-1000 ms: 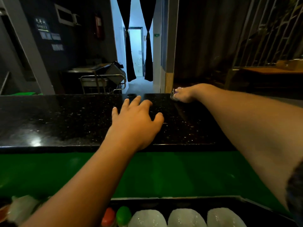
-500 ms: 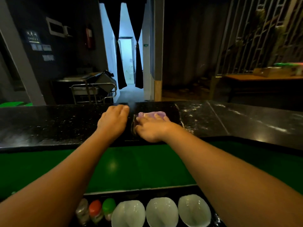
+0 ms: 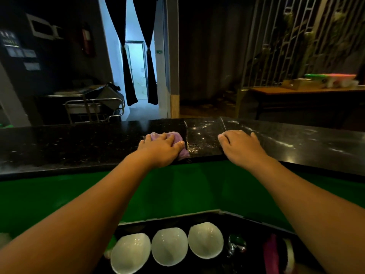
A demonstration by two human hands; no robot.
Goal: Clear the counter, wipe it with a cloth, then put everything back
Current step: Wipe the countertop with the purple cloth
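On counter (image 3: pixel 79 143): cloth (image 3: pixel 177 138) under L hand (image 3: pixel 160 150), R hand (image 3: pixel 240 146) right of it (apart); 3 bowls (image 3: pixel 169 249) in tray (image 3: pixel 233 216) nearer.

The cloth (image 3: pixel 178 137) is purple, the counter (image 3: pixel 79 143) black (speckled pale), the bowls (image 3: pixel 169 247) white, the panel (image 3: pixel 197 187) below green.
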